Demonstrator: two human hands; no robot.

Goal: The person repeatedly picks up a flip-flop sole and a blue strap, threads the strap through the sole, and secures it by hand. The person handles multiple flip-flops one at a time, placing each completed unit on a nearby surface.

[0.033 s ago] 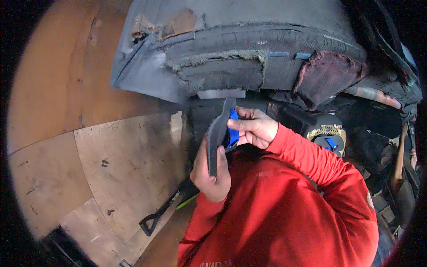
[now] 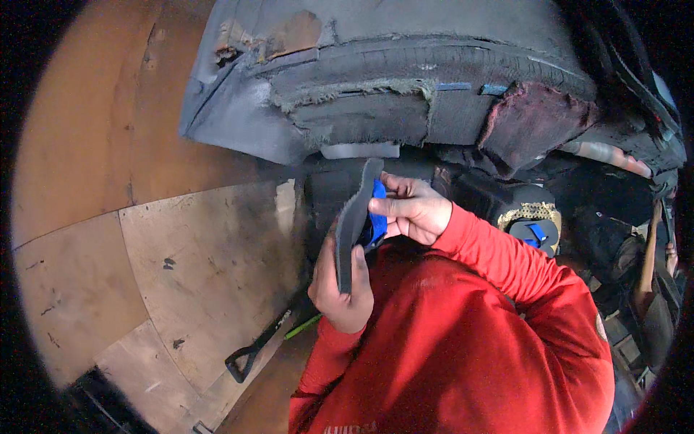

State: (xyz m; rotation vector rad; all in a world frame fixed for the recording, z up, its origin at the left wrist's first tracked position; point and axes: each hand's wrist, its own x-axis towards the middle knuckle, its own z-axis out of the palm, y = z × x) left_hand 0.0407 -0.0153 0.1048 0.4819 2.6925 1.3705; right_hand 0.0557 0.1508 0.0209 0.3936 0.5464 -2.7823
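Note:
A flip-flop [image 2: 354, 217] with a grey sole and a blue strap is held on edge, upright, in front of my chest. My left hand [image 2: 342, 293] is closed round its lower end, thumb on one face and fingers on the other. Higher up, my right hand [image 2: 418, 210] pinches the blue strap [image 2: 377, 210] between thumb and fingers. The sole's top end is just below a pale grey bar [image 2: 360, 151], and I cannot tell whether they touch. Another grey flip-flop [image 2: 536, 233] with blue straps lies to the right of my right forearm.
A large dust-covered grey housing [image 2: 448, 43] with frayed cloth patches [image 2: 535, 119] overhangs at the far side. Stained wooden boards [image 2: 217, 267] cover the left. A black D-shaped handle [image 2: 241, 362] lies at lower left. Dark clutter and a wooden handle [image 2: 650, 246] are at right.
The flip-flop has turned slightly, so a little more of the sole's flat face shows. Both hands keep their hold and have barely moved.

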